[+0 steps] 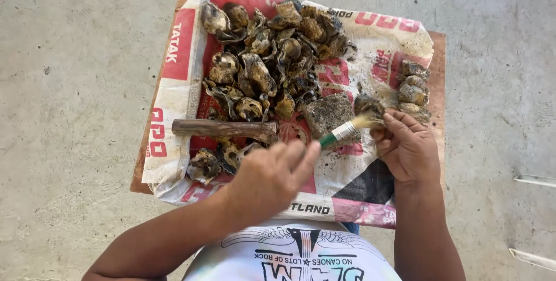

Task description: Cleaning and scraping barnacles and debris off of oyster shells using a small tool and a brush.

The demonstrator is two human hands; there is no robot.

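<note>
Head | left hand [272,177]: brush [347,129] | right hand [407,145]: likely shell [368,105] | sack [185,93]: shell pile [272,55]

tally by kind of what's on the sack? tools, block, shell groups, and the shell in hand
Brush, in the left hand: 1
Wooden-handled tool: 1
Rough grey block: 1
Big pile of muddy shells: 1
Small row of shells by the sack's right edge: 1
Shell held in the right hand, under the bristles: 1
Total: 6

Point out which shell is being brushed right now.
The shell gripped in the right hand, under the bristles of the left hand's brush. The rest lie untouched in the pile and a small stack.
</note>
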